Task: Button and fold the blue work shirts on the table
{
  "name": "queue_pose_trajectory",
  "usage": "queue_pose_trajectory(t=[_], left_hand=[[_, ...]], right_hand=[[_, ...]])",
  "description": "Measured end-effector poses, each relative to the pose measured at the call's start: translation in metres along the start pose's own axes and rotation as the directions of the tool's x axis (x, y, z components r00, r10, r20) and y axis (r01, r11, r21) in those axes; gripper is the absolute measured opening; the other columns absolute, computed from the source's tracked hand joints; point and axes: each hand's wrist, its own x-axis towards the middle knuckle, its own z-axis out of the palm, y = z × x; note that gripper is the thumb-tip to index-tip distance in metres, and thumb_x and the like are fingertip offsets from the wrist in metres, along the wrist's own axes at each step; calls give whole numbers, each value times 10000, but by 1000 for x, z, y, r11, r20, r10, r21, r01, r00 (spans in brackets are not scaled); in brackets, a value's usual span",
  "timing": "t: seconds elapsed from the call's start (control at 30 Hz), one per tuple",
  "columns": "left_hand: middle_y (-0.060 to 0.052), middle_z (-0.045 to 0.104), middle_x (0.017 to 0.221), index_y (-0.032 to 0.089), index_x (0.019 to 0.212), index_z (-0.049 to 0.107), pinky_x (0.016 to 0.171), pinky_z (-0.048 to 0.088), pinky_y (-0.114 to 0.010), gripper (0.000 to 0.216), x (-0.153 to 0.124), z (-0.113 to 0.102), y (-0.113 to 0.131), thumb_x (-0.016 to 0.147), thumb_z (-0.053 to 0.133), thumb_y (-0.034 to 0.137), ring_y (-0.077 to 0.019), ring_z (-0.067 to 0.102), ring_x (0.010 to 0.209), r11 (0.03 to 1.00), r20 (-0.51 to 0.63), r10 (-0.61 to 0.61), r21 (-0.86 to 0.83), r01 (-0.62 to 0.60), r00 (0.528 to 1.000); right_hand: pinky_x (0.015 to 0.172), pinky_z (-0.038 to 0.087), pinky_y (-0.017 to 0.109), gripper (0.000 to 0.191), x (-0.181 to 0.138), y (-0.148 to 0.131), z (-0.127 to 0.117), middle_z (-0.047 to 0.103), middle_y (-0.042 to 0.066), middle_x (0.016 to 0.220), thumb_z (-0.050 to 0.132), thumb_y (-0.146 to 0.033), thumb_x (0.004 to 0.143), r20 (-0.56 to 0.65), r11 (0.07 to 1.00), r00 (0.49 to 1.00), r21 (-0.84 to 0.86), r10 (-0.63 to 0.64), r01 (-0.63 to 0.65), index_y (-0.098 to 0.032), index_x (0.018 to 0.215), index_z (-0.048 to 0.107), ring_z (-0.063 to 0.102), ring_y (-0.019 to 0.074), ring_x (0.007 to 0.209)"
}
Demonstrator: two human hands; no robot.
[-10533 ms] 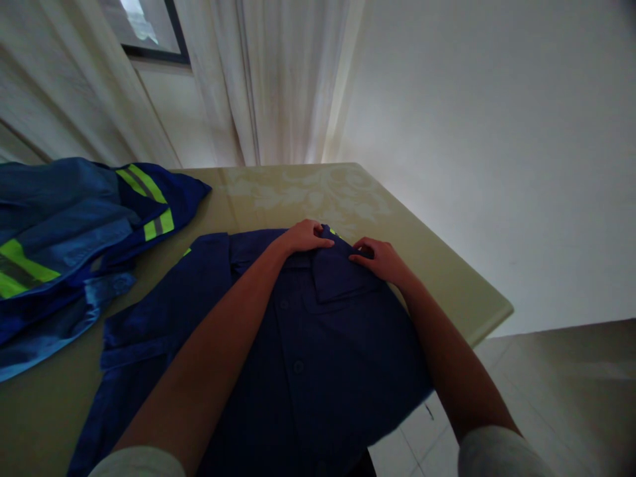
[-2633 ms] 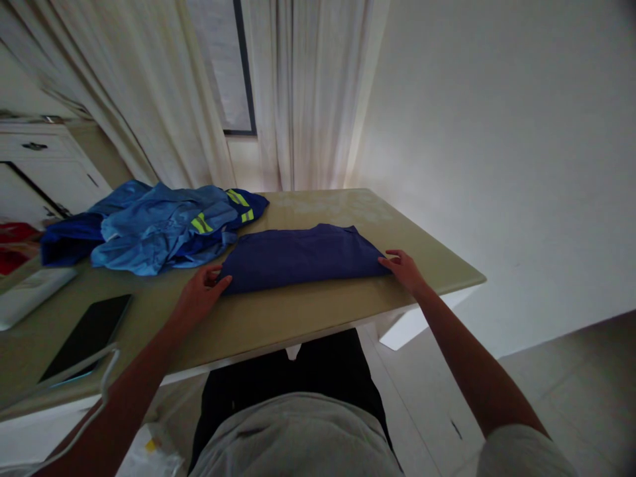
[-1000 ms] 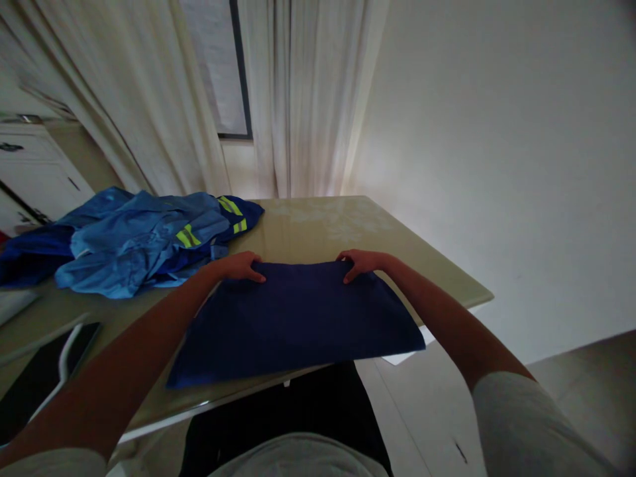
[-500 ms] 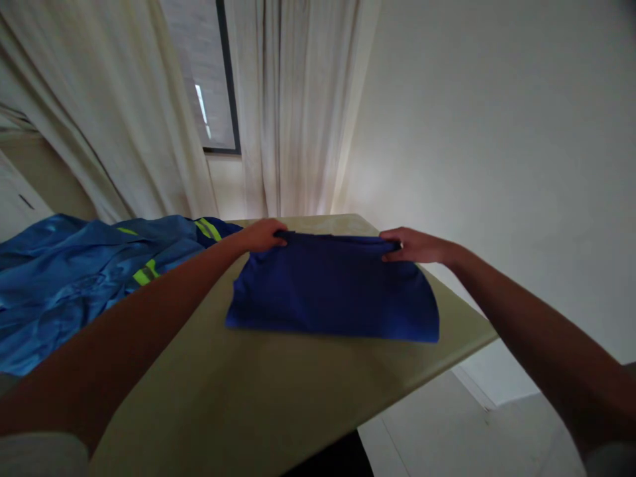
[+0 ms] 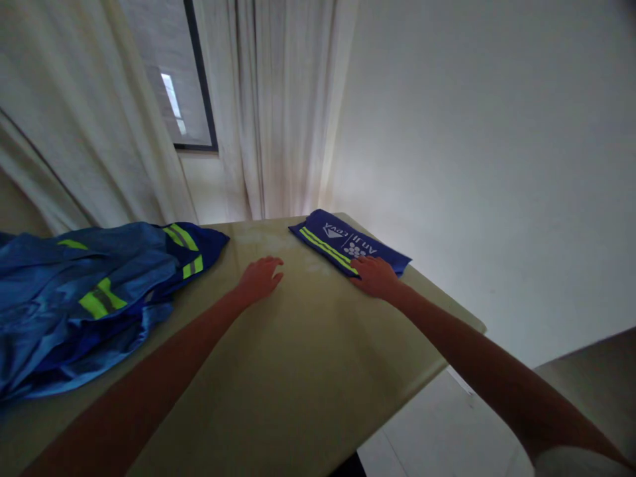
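A folded dark-blue work garment (image 5: 342, 240) lies at an angle near the table's far right edge. White lettering, upside down to me, and a yellow-and-grey reflective stripe show on its top face. My right hand (image 5: 375, 277) rests on the near right part of it, fingers laid over the stripe's end. My left hand (image 5: 259, 279) is apart from it, low over the table to its left, thumb and fingers spread with nothing between them.
A heap of loose blue work clothing (image 5: 99, 285) with reflective yellow bands covers the table's left side. The pale table (image 5: 278, 384) ends at a rounded edge on the right. Behind stand curtains (image 5: 283, 99), a window (image 5: 171, 73) and a white wall (image 5: 472, 146).
The garment has left both hands' grip and now lies on the table farther back, printed side up. My left hand has let go and dropped nearer; my right hand has moved slightly left, onto it.
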Motion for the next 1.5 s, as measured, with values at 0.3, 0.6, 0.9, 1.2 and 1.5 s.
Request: queue_pose_trajectory(t=[0.3, 0.6, 0.9, 1.2, 1.5], left_hand=[[-152, 594, 1510, 165, 1394, 634, 1202, 361, -469, 502, -79, 37, -23, 1036, 352, 377, -300, 555, 1383, 996, -16, -84, -32, 83, 996], [-122, 603, 1505, 212, 1386, 641, 1203, 354, -463, 464, -77, 37, -24, 1033, 388, 374, -284, 550, 1382, 995, -7, -92, -50, 92, 996], [-99, 619, 1483, 185, 1375, 636, 1190, 372, -459, 431, -78, 30, -18, 1013, 452, 331, -266, 551, 1359, 993, -2, -112, -33, 112, 994], [-110, 646, 1428, 206, 1352, 641, 1149, 424, -418, 396, -72, -38, -54, 973, 551, 283, -259, 585, 1320, 986, -70, -163, -43, 160, 984], [-189, 757, 1144, 184, 1041, 797, 1061, 378, -585, 224, -136, -126, -149, 905, 645, 278, -413, 623, 1202, 554, -281, -767, 166, 816, 578]], right_hand=[[1115, 430, 539, 546, 53, 32, 96, 500, 178, 1571, 448, -540, 1047, -13, 946, 969, 218, 248, -239, -240, 1493, 550, 544, 375, 1364], [1165, 324, 638, 560, 111, 35, 126, 480, 187, 1585, 395, -545, 1045, -43, 782, 837, 385, 546, -490, -267, 1493, 583, 440, 412, 1455], [1171, 313, 583, 617, 112, 32, 126, 418, 165, 1634, 355, -556, 1032, 17, 735, 781, 328, 624, -594, -267, 1553, 518, 401, 390, 1480], [1098, 418, 526, 443, 81, -16, 115, 668, 160, 1388, 432, -348, 995, -412, 955, 891, 289, 189, -69, -170, 1305, 693, 589, 338, 1281], [1004, 495, 460, 362, 56, -67, 110, 735, 143, 1149, 436, -385, 1017, -358, 920, 931, 333, -78, 205, -196, 1115, 729, 665, 300, 1083]])
